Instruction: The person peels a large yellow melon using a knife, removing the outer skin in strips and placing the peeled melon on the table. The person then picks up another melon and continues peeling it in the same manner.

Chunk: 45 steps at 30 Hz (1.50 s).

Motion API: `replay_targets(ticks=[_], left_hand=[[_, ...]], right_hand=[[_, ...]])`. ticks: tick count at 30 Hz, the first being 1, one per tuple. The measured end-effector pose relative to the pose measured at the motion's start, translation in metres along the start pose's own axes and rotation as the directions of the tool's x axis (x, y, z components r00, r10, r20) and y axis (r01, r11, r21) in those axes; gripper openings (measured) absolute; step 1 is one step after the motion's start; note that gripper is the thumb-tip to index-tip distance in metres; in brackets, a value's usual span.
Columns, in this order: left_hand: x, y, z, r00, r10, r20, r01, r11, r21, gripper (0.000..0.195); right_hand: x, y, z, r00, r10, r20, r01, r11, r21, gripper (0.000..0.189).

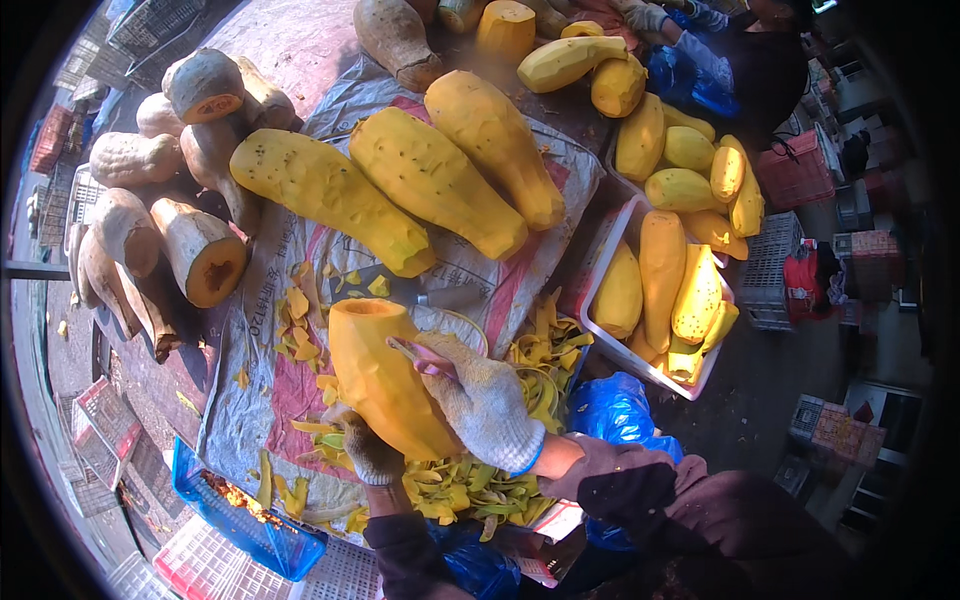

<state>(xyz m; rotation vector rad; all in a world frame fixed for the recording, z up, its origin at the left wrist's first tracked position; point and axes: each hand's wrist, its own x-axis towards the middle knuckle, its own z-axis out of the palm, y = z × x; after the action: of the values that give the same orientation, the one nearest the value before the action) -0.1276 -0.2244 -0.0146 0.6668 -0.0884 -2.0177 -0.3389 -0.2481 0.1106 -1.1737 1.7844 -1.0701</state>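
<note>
A peeled orange squash (379, 375) stands tilted in front of me, its cut upper end showing a round hollow. My left hand (367, 446), in a knitted work glove, holds it low on the left side. In my gloved right hand (487, 401) is a pink-handled peeler (431, 361), close against the squash's right side. Just beyond lies a broad-bladed knife (450, 296) with bits of squash on its blade. Yellow-green peelings (480, 487) are heaped below and to the right of my hands. Three peeled squashes (439, 184) lie side by side further off on the woven sacks (255, 390).
Unpeeled squashes (199, 251) are piled at the left. A white crate (645, 375) of peeled squashes stands at the right, with another full container behind it. A blue basket (247, 517) holds orange pulp at lower left. A co-worker (750, 67) sits at the top right.
</note>
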Motion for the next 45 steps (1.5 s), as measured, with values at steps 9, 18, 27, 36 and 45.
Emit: replay_targets(ticks=[9,18,27,36,45], left_hand=[[0.021,-0.058,0.032,0.99,-0.091,-0.107,0.106,0.983,0.149,0.07],[0.104,-0.034,0.07,0.998,0.051,0.044,-0.054,0.996,0.065,0.055],[0.235,0.051,0.168,0.958,0.263,0.112,-0.286,0.857,0.429,0.056],[0.295,0.067,0.19,0.812,0.553,0.189,-0.136,-0.136,0.981,0.092],[0.339,0.095,0.228,0.868,0.483,0.115,0.068,-0.345,0.936,0.098]], right_hand=[[0.001,0.019,-0.047,0.977,0.211,-0.037,-0.201,0.964,0.171,0.032],[0.07,0.036,-0.043,0.984,0.066,0.166,-0.147,0.828,0.542,0.037],[0.217,0.029,-0.006,0.947,-0.274,-0.169,0.304,0.934,0.188,0.034],[0.258,0.049,0.04,0.974,-0.072,-0.213,0.138,0.939,0.313,0.029],[0.21,0.086,0.013,0.991,0.096,-0.096,0.024,0.572,0.82,0.035]])
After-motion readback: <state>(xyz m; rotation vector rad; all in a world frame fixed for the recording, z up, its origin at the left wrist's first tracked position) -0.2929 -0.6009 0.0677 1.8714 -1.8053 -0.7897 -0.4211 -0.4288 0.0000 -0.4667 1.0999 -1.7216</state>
